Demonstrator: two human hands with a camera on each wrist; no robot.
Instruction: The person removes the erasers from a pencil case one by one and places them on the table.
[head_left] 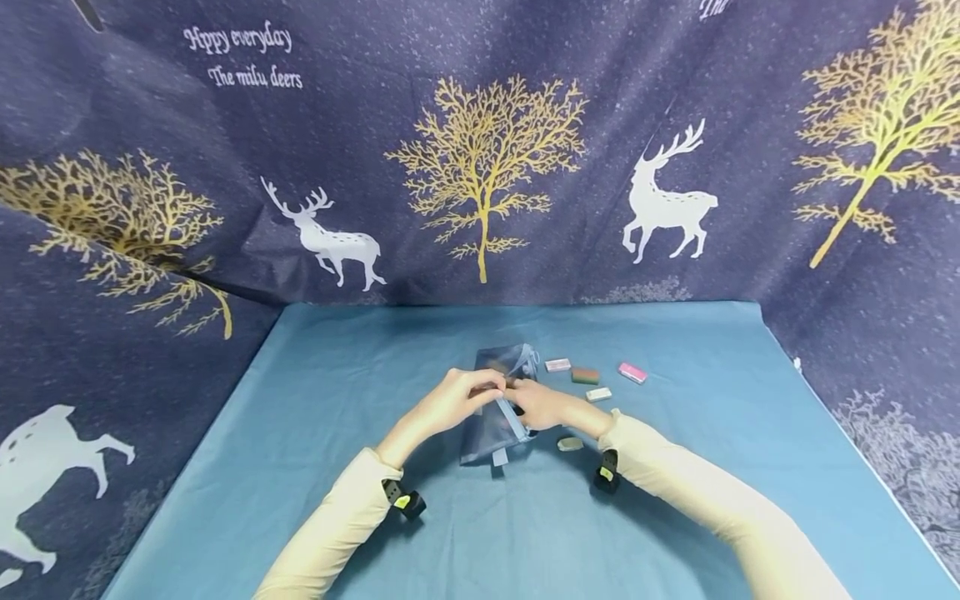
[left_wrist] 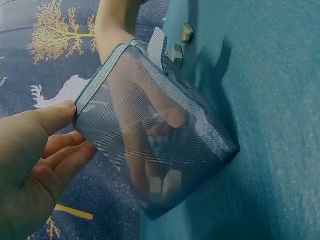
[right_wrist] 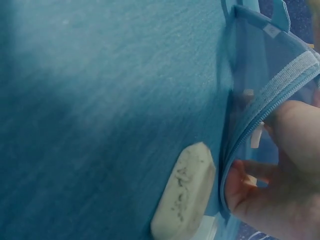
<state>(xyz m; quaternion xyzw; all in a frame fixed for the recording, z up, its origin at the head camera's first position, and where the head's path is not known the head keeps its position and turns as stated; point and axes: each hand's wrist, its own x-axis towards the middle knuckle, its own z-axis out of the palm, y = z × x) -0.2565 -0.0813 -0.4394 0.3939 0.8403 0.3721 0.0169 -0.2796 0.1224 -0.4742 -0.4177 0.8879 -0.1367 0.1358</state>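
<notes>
A blue mesh zip pouch (head_left: pixel 487 437) is held above the blue cloth with its zip undone. At the zipper edge, my left hand (head_left: pixel 461 393) pinches the pouch between thumb and fingers, as the left wrist view shows. My right hand (head_left: pixel 546 405) reaches through the opening, its fingers spread inside and seen through the mesh. Small white blocks (left_wrist: pixel 172 182) lie low in the pouch beside those fingertips. The mesh partly blurs whether the right hand touches them. Just outside the pouch, a worn cream eraser (right_wrist: pixel 185 195) rests on the cloth.
To the right of the pouch lie a pink eraser (head_left: pixel 632 372), a brown-and-green block (head_left: pixel 585 376), a white eraser (head_left: pixel 598 394) and a pale pink-and-white one (head_left: pixel 558 365). A dark curtain (head_left: pixel 480 317) with deer and trees rises behind the blue cloth (head_left: pixel 337 358).
</notes>
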